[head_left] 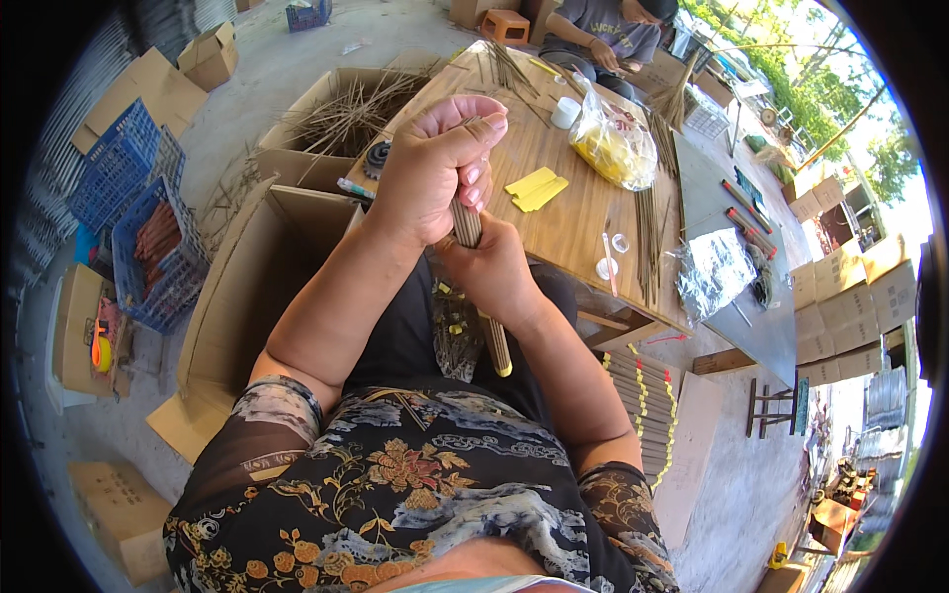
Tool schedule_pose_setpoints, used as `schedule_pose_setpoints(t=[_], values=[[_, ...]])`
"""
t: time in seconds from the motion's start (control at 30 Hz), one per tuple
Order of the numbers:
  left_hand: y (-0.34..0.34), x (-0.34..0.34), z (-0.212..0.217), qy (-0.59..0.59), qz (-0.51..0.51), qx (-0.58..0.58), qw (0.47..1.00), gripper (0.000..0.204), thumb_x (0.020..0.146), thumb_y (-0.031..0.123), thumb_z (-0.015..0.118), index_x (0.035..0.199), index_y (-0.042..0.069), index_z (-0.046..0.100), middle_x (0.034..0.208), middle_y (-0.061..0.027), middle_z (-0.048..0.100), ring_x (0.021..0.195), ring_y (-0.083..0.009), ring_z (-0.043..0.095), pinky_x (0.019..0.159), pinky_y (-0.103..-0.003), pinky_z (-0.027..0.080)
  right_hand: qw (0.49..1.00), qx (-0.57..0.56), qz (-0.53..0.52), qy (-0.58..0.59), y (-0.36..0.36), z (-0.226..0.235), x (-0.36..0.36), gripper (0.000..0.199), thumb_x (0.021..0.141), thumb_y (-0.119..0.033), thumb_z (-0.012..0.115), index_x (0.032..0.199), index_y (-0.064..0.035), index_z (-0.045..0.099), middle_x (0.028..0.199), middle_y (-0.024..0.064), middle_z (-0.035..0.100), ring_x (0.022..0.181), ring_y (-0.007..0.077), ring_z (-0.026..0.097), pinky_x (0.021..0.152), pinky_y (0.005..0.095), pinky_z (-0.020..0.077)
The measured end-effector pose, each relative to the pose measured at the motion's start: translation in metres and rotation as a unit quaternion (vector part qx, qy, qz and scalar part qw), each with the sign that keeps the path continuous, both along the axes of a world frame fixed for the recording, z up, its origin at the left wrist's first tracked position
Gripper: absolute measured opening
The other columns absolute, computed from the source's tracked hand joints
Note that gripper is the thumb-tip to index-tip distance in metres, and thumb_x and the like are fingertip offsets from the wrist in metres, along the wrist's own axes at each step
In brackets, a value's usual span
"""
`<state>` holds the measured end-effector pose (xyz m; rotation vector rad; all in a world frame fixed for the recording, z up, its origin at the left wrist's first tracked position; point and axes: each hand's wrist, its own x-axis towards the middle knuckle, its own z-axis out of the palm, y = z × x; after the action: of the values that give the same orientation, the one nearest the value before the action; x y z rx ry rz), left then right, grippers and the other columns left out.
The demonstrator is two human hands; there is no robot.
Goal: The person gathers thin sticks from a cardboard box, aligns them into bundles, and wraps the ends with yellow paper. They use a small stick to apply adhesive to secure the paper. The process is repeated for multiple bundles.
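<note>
A bundle of thin brown sticks (pixel 467 226) slants through both of my hands above my lap. My left hand (pixel 435 163) closes round its upper part, fingers curled over the top. Lower down, my right hand (pixel 491 265) wraps the same bundle, its fingers partly hidden. The bundle's lower end shows below my right wrist, with a yellowish tip. Just past my hands, yellow paper strips (pixel 537 189) lie on the wooden table (pixel 554 232). A clear bag of yellow material (pixel 615 148) and a white tub (pixel 565 113) stand farther back.
Loose sticks fill a cardboard box (pixel 341 114) left of the table; an open carton (pixel 267 257) stands nearer. Blue crates (pixel 158 252) sit far left. Banded stick bundles (pixel 641 405) lie low on the right. Across the table sits another person (pixel 608 40). A grey table (pixel 727 208) adjoins.
</note>
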<state>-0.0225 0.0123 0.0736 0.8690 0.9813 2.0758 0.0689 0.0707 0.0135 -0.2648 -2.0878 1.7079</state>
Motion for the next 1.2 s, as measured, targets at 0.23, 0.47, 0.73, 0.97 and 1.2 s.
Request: schedule_pose_setpoints(t=[0.23, 0.47, 0.73, 0.97, 1.2], values=[[-0.009, -0.011, 0.004, -0.044, -0.089, 0.101, 0.990, 0.073, 0.086, 0.057, 0.035, 0.128, -0.002, 0.028, 0.090, -0.0148, 0.059, 0.081, -0.0213, 0.059, 0.076, -0.034, 0.048, 0.997, -0.052, 0.001, -0.049, -0.002, 0.014, 0.010, 0.010, 0.078, -0.006, 0.055, 0.086, 0.0001, 0.054, 0.067, 0.0008, 0.053, 0.061, 0.0055, 0.047, 0.055, 0.0237, 0.0421], [-0.007, 0.024, -0.029, 0.200, 0.129, -0.050, 0.970, 0.075, 0.077, 0.018, 0.068, 0.128, -0.013, 0.023, 0.090, -0.0109, 0.061, 0.085, -0.0109, 0.056, 0.082, -0.026, 0.042, 0.977, 0.163, -0.045, 0.127, 0.005, -0.014, 0.000, 0.025, 0.076, -0.007, 0.057, 0.099, 0.0022, 0.052, 0.079, 0.0149, 0.062, 0.069, 0.0221, 0.061, 0.062, 0.0298, 0.0467], [-0.008, 0.040, -0.010, 0.173, 0.179, -0.044, 0.968, 0.046, 0.082, 0.018, 0.063, 0.116, -0.008, 0.046, 0.061, 0.0030, 0.051, 0.057, -0.0021, 0.047, 0.057, -0.016, 0.039, 0.959, 0.215, -0.125, 0.137, -0.006, -0.011, 0.001, 0.045, 0.073, -0.012, 0.063, 0.112, -0.0018, 0.044, 0.089, 0.0171, 0.060, 0.080, 0.0346, 0.059, 0.069, 0.0346, 0.0470], [-0.013, 0.035, 0.000, 0.399, 0.270, 0.011, 0.876, 0.054, 0.081, 0.018, 0.064, 0.125, -0.005, 0.040, 0.061, 0.0046, 0.046, 0.057, -0.0011, 0.042, 0.056, -0.016, 0.039, 0.963, 0.240, 0.029, 0.122, 0.003, 0.014, 0.017, 0.044, 0.073, -0.006, 0.061, 0.114, -0.0013, 0.046, 0.109, 0.0150, 0.053, 0.103, 0.0299, 0.052, 0.084, 0.0334, 0.0421], [-0.027, 0.028, -0.004, 0.503, 0.195, -0.103, 0.835, 0.074, 0.077, 0.005, 0.062, 0.137, 0.003, 0.018, 0.072, -0.0038, 0.056, 0.065, -0.0100, 0.052, 0.064, -0.024, 0.045, 0.922, 0.251, -0.163, 0.247, 0.010, 0.057, 0.054, 0.031, 0.078, -0.018, 0.065, 0.101, -0.0001, 0.053, 0.075, 0.0054, 0.054, 0.063, 0.0119, 0.051, 0.059, 0.0240, 0.0435]])
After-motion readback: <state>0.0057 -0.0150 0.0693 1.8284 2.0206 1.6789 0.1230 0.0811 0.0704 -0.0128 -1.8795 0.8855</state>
